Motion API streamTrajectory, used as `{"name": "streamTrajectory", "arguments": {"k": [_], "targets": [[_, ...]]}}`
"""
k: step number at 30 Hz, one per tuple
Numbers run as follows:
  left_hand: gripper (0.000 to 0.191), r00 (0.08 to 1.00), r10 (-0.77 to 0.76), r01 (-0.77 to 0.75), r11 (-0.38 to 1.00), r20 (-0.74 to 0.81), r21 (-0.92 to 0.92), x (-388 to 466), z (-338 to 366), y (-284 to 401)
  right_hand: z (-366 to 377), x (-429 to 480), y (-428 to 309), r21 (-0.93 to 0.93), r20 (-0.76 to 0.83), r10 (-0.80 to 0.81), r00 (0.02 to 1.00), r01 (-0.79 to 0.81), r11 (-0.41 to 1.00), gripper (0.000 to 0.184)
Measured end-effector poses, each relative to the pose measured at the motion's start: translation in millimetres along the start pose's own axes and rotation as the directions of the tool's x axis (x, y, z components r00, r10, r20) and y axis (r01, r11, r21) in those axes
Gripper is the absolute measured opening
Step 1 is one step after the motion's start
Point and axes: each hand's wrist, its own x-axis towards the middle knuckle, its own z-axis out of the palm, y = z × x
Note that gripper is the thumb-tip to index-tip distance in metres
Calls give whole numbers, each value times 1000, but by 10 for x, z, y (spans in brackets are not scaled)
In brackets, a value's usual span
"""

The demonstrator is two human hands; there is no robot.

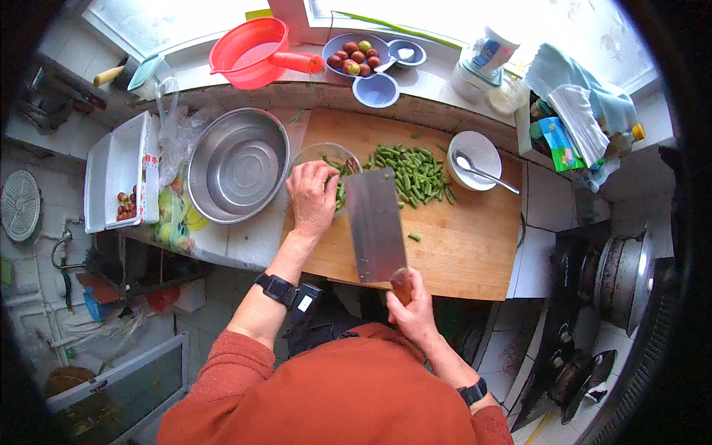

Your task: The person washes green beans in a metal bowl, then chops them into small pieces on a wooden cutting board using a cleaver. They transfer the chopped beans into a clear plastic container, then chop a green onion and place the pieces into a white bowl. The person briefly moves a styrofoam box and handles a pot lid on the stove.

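My right hand [411,306] is closed around the wooden handle of a cleaver [376,225], whose broad blade stands over the wooden cutting board [467,245]. Beside the blade, a pile of chopped green beans [410,175] lies on the board, with one loose piece nearer the front. My left hand [313,192] is at the near rim of a clear bowl [325,149] that has green pieces in it. Its fingers are curled down, and whether they grip the rim or some pieces is hidden. A white bowl [474,146] with a metal spoon stands at the board's back right.
Left of the board is a metal basin [239,167], then a white foam box [125,161] with small reddish fruits. On the sill stand a red plastic strainer or scoop [250,53] and a blue divided dish [376,90] with fruits. A stove with a pot [623,281] is at right.
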Motion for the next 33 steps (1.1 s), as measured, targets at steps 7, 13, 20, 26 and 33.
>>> {"name": "streamTrajectory", "arguments": {"k": [7, 13, 20, 26, 33], "targets": [[33, 961, -250, 212, 941, -121, -263, -545, -299, -142, -446, -368, 290, 71, -292, -25, 956, 47, 996, 42], [51, 529, -697, 809, 241, 484, -536, -815, -143, -170, -629, -521, 492, 66, -384, -39, 923, 69, 995, 39], [55, 529, -661, 792, 157, 533, -590, -565, 54, -296, -616, -438, 550, 80, -404, -38, 914, 76, 994, 41], [65, 563, -548, 742, 5, 619, -671, -526, -291, -57, -611, -397, 533, 61, -435, -53, 899, 88, 994, 39], [60, 659, -505, 654, 20, 557, -756, -15, -1478, -643, -587, -385, 483, 22, -449, -98, 888, 121, 992, 37]]}}
